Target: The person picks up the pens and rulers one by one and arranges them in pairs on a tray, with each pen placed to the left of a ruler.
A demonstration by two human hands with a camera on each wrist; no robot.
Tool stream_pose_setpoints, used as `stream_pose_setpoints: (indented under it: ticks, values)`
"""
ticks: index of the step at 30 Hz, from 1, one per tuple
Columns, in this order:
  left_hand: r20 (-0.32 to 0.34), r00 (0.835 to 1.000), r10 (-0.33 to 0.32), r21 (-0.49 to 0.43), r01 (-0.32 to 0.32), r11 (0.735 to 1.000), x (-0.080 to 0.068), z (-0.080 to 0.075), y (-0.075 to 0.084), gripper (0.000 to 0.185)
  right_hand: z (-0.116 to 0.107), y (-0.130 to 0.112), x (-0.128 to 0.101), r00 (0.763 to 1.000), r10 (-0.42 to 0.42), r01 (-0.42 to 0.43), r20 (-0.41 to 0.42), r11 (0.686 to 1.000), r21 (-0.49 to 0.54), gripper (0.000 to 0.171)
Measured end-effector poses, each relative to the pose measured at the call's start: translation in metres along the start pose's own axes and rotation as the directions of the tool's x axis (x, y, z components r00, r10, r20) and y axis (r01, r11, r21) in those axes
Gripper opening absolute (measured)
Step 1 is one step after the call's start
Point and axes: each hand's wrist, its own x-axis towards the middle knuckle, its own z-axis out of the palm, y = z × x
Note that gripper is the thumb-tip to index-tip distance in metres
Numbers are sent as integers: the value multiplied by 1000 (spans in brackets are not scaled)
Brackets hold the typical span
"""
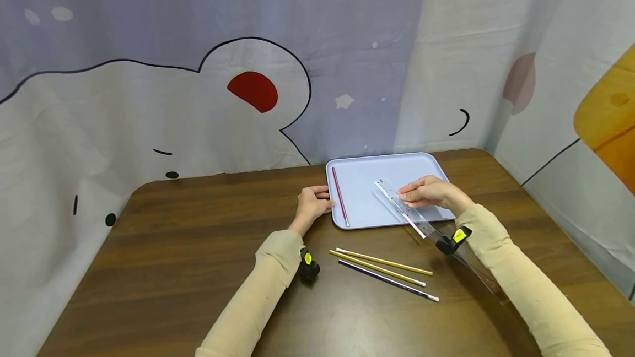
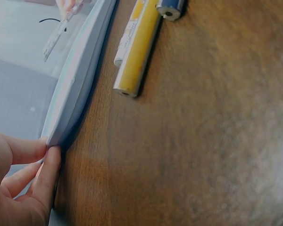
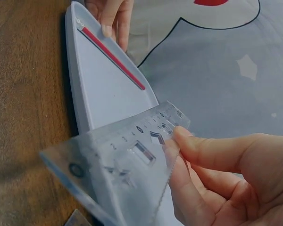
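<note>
My left hand (image 1: pixel 312 203) pinches the left rim of a pale lavender tray (image 1: pixel 397 165), with the thumb on the edge and fingers outside it in the left wrist view. Inside the tray, along its left side, lies a red pencil (image 1: pixel 340 197). A clear plastic ruler (image 3: pixel 127 141) with cut-out shapes is pinched at one long edge between the thumb and fingers of my right hand (image 1: pixel 429 191). The ruler is tilted above the tray's right part, one end reaching past the front rim.
In front of the tray, two yellow pencils (image 1: pixel 384 261) and a dark blue pencil (image 1: pixel 387 280) lie side by side on the brown wooden table (image 1: pixel 198 236). Another clear plastic piece (image 1: pixel 488 282) lies under the right forearm. A printed curtain (image 1: pixel 347 59) hangs behind the table.
</note>
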Motion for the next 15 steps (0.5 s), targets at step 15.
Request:
stream_pose_setpoints:
  ticks: [15]
  values:
    - [-2, 1000, 4, -11, -4, 1000, 0, 1, 0, 43, 4, -3, 12, 1000, -16, 16, -24, 1000, 18, 48]
